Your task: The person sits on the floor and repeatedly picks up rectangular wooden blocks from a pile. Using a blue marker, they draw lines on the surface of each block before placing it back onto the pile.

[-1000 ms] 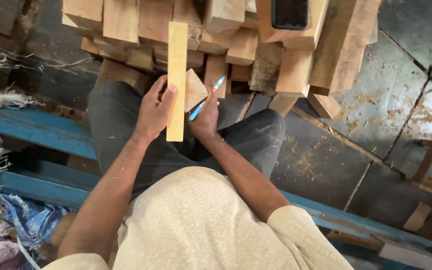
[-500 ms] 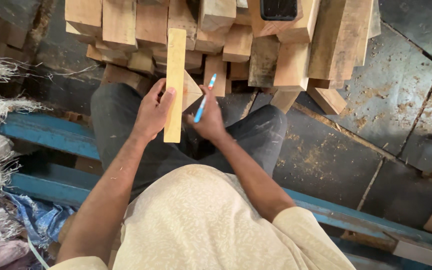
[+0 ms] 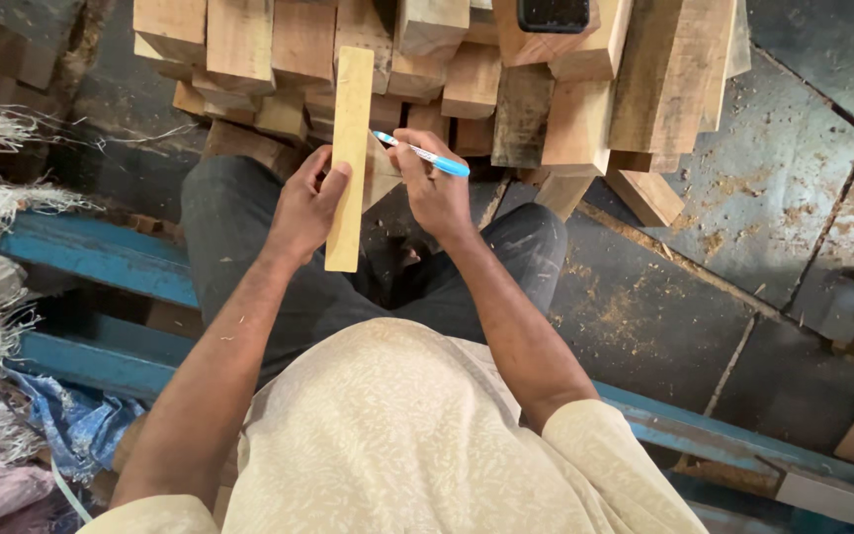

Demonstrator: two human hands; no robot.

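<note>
Left hand (image 3: 303,213) pinches the pale wood strip (image 3: 349,148) upright over the lap, unsupported; right hand (image 3: 432,188) grips the blue pen (image 3: 425,155), tip at its edge, so the strip could likely pivot and skew the mark.

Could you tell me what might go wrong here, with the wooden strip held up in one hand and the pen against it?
The left hand alone steadies the wooden strip in mid-air, so it may wobble under the pen in the right hand, skewing any line. The stacked wood blocks close ahead could be knocked.
</note>
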